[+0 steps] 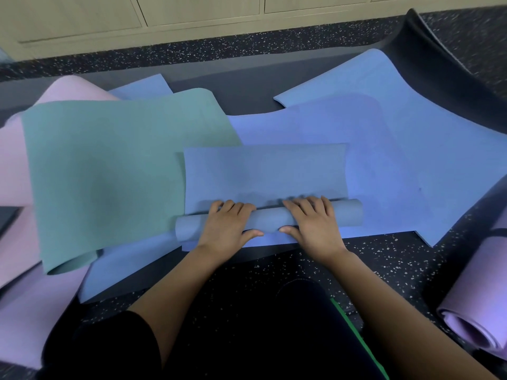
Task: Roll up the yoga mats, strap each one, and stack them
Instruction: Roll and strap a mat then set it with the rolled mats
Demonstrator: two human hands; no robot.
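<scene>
Both arms reach forward. The left hand (227, 224) and right hand (314, 224) lie palm-down on the blue mat roll (270, 219), fingers curled over it and thumbs gripping its near side.

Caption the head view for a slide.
Left hand and right hand grip a part-rolled grey-blue mat beside a teal mat.

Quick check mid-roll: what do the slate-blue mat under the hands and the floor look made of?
The slate-blue mat looks like soft matte foam: it curls into a smooth roll without creasing. The floor is probably rubber flooring: dark, matte, with pale flecks.
</scene>
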